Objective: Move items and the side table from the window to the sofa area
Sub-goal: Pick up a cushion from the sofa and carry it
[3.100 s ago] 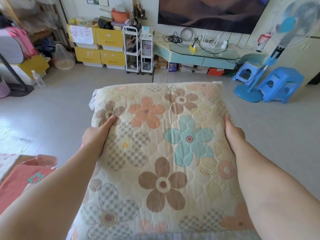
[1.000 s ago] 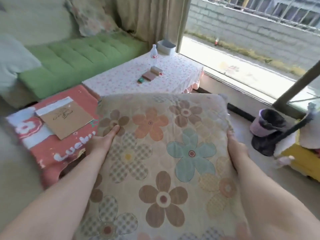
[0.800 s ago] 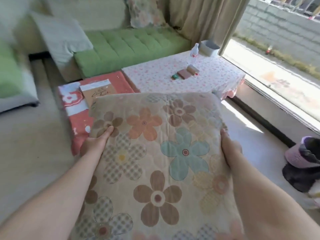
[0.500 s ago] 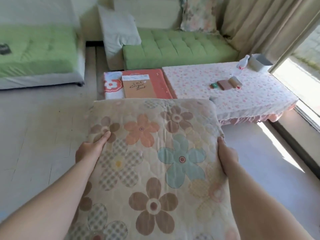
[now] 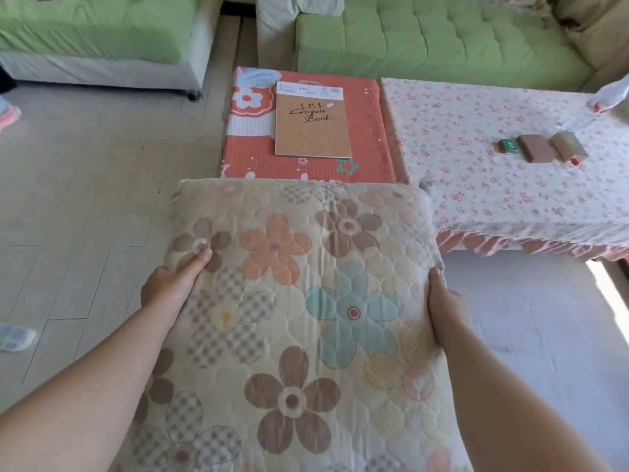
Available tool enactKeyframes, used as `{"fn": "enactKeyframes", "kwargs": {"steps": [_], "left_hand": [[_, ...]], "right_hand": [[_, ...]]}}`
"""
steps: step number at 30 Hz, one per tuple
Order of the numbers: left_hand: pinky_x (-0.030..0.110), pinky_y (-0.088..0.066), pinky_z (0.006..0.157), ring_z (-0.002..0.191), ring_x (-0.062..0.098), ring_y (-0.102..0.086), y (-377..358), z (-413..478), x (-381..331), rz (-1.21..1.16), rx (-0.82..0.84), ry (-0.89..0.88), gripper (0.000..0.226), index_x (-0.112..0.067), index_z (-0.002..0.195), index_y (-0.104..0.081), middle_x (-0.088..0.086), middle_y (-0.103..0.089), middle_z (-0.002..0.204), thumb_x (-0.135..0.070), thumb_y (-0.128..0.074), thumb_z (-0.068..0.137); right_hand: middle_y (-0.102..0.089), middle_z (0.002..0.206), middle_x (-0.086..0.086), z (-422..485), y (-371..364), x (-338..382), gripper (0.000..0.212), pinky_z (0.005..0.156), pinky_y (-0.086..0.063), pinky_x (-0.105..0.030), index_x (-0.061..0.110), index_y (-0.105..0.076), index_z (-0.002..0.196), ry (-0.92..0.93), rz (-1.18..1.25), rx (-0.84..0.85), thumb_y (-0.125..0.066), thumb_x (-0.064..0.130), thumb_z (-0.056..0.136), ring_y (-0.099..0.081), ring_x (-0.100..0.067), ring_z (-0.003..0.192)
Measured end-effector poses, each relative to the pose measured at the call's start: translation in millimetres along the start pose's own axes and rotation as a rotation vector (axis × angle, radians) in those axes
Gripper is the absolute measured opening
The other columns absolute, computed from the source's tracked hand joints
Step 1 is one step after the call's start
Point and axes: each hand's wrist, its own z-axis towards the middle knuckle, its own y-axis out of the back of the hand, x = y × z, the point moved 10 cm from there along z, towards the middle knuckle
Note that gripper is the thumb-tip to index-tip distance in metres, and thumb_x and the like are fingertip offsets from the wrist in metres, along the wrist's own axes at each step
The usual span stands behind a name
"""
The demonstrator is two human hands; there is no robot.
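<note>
Flowered cushion (image 5: 306, 301): big, soft and quilted. It is up in the air at 6 o'clock, held flat, and does not touch the floor (image 5: 85, 199).
Left hand (image 5: 168, 284): grips the cushion's left edge, at 9 o'clock. The thumb lies on top. The other fingers are tucked under and hidden.
Right hand (image 5: 446, 308): grips the right edge, at 3 o'clock. The thumb is on the rim. The other fingers are under it, out of sight.
Red cushion (image 5: 252, 155): on the floor at 12 o'clock, just past the flowered one. A sketchbook (image 5: 311, 124) lies on it.
Desk (image 5: 493, 206): at 2 o'clock, right beside the red cushion, with a pink flowered cloth. A small green box (image 5: 509, 145) and two brown things sit on it.
Green sofa (image 5: 425, 35): at 1 o'clock, behind both.
Done: the flowered cushion is close to the sofa, I think.
Left: it is not put down yet. The desk is in bright light at 3 o'clock, so it may need moving too.
</note>
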Motion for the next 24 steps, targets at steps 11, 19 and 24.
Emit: {"fn": "enactKeyframes", "kwargs": {"steps": [11,19,24], "left_hand": [[0.044,-0.045,0.097,0.115,0.038,-0.055,-116,113,62,-0.022,-0.033,0.031,0.105,-0.002,0.122,-0.054,0.02,-0.058,0.126,-0.082,-0.06,0.054],[0.041,-0.044,0.101,0.118,0.036,-0.055,-164,162,104,-0.033,-0.067,0.044,0.089,-0.004,0.122,-0.056,0.018,-0.058,0.128,-0.071,-0.065,0.064],[0.036,-0.042,0.094,0.117,0.034,-0.054,-180,178,122,-0.045,-0.116,0.054,0.082,-0.004,0.119,-0.055,0.017,-0.057,0.127,-0.067,-0.066,0.067]], "right_hand": [[-0.057,0.093,-0.016,132,-111,-69,0.056,0.086,-0.043,-0.042,0.005,-0.056,0.084,0.01,-0.035,0.03,-0.037,0.058,0.09,-0.053,-0.031,0.09],[-0.063,0.109,-0.023,184,-165,-110,0.071,0.085,-0.046,-0.042,-0.006,-0.064,0.101,-0.028,-0.032,0.022,-0.04,0.06,0.086,-0.054,-0.029,0.081],[-0.064,0.102,-0.023,206,-181,-125,0.071,0.085,-0.047,-0.042,-0.007,-0.063,0.101,-0.044,-0.006,0.011,-0.041,0.059,0.087,-0.051,-0.025,0.077]]}}
